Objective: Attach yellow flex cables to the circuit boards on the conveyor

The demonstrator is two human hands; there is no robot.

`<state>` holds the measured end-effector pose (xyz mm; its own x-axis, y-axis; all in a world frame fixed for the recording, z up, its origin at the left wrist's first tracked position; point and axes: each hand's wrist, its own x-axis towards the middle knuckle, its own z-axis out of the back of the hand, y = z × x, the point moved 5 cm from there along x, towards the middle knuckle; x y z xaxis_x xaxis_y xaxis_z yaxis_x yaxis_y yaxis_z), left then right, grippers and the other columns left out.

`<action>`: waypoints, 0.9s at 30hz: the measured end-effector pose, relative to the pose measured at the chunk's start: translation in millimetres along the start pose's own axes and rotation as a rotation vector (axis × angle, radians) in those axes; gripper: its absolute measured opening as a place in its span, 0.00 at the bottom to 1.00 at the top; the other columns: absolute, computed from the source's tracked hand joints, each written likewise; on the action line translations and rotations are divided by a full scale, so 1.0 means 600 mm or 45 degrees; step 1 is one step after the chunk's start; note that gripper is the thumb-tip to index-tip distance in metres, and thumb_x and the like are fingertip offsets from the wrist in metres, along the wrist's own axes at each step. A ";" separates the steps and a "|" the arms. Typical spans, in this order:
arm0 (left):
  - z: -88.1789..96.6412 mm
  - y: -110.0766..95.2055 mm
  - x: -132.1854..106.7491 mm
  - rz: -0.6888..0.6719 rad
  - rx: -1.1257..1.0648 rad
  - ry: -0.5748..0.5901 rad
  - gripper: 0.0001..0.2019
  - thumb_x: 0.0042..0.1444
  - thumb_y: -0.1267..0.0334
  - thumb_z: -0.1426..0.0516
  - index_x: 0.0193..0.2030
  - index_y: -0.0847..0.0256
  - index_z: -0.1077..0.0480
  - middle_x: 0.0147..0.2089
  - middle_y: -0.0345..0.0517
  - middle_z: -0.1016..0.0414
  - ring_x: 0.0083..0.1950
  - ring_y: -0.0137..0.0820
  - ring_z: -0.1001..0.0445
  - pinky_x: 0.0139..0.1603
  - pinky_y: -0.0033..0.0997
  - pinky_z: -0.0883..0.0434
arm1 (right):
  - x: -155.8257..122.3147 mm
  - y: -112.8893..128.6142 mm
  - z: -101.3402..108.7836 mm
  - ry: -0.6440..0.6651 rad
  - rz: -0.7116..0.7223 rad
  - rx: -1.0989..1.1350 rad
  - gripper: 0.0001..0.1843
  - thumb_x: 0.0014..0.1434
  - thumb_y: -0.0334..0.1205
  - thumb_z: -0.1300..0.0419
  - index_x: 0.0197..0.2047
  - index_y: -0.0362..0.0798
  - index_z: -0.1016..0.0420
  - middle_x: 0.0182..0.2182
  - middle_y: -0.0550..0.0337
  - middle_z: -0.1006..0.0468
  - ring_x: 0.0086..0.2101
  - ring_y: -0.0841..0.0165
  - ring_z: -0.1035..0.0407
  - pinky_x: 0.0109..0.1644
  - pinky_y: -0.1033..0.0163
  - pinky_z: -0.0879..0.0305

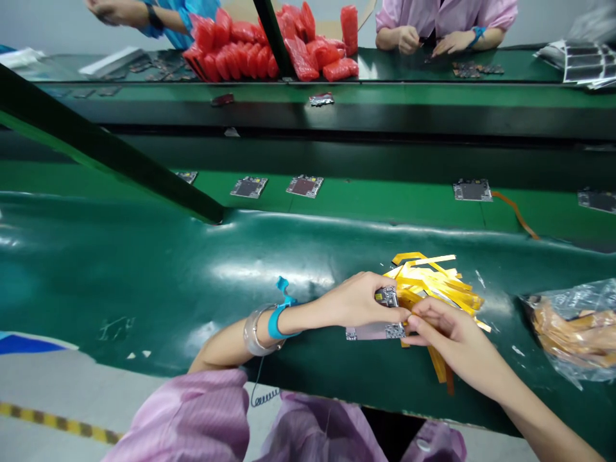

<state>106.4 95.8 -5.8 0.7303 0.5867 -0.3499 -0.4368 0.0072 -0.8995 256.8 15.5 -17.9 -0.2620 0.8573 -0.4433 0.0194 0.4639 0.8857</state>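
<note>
My left hand (368, 300) is closed around a small circuit board (378, 331), which it holds just above the green mat. The hand covers much of the board's upper part. At the board's right edge, my right hand (445, 330) pinches the end of an orange flex cable (437, 364), part of which hangs down below the fingers. Whether the cable is joined to the board cannot be made out. Right behind both hands lies a loose heap of yellow-orange flex cables (433, 279).
A clear plastic bag of flex cables (577, 327) lies at the right. Beyond the mat, a green conveyor (385, 199) carries several boards, one circuit board (472, 190) with a cable attached. A dark post (120, 154) slants across the left. Opposite, two people work beside red bubble-wrap packets (235, 58).
</note>
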 end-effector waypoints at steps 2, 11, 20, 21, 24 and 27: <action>0.005 -0.007 -0.002 -0.042 0.003 0.000 0.16 0.59 0.50 0.41 0.32 0.62 0.32 0.27 0.34 0.41 0.28 0.24 0.45 0.27 0.25 0.46 | 0.007 0.003 0.002 -0.024 0.030 0.069 0.19 0.61 0.56 0.34 0.44 0.49 0.25 0.35 0.60 0.22 0.38 0.65 0.23 0.47 0.55 0.19; 0.118 -0.006 0.004 -0.123 0.178 -0.481 0.19 0.70 0.47 0.55 0.48 0.60 0.34 0.44 0.47 0.24 0.43 0.32 0.27 0.43 0.30 0.31 | 0.096 0.062 0.036 -0.117 0.067 -0.112 0.20 0.51 0.52 0.27 0.38 0.45 0.20 0.37 0.54 0.17 0.34 0.62 0.20 0.42 0.56 0.19; 0.383 0.101 0.088 0.160 0.838 -0.710 0.35 0.53 0.73 0.40 0.68 0.65 0.45 0.72 0.63 0.45 0.73 0.52 0.49 0.70 0.57 0.52 | 0.266 0.197 0.189 -0.673 0.441 -0.316 0.17 0.66 0.48 0.38 0.44 0.40 0.22 0.47 0.48 0.20 0.55 0.51 0.29 0.55 0.50 0.30; 0.392 0.106 0.096 0.192 0.857 -0.675 0.37 0.52 0.72 0.38 0.68 0.64 0.44 0.71 0.63 0.42 0.72 0.54 0.48 0.69 0.62 0.52 | 0.270 0.189 0.208 -0.757 0.448 -0.362 0.16 0.66 0.47 0.38 0.45 0.41 0.22 0.49 0.48 0.22 0.56 0.51 0.30 0.57 0.47 0.31; 0.408 0.103 0.107 0.254 0.930 -0.665 0.35 0.46 0.69 0.31 0.62 0.65 0.36 0.67 0.66 0.38 0.68 0.60 0.45 0.65 0.65 0.50 | 0.256 0.148 0.237 -0.913 0.481 -0.469 0.09 0.64 0.41 0.34 0.45 0.44 0.23 0.49 0.51 0.23 0.53 0.56 0.30 0.59 0.41 0.34; 0.401 0.071 0.103 0.248 0.988 -0.756 0.26 0.43 0.67 0.29 0.49 0.66 0.30 0.61 0.65 0.33 0.67 0.61 0.46 0.64 0.55 0.45 | 0.219 0.114 0.216 -0.919 0.582 -0.501 0.10 0.62 0.40 0.33 0.45 0.44 0.23 0.47 0.50 0.23 0.50 0.56 0.28 0.61 0.40 0.36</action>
<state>6.6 326.9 -2.6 0.3207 0.9424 -0.0953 -0.8984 0.2708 -0.3458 349.0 188.9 -33.4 0.3549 0.9298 0.0975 -0.3892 0.0521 0.9197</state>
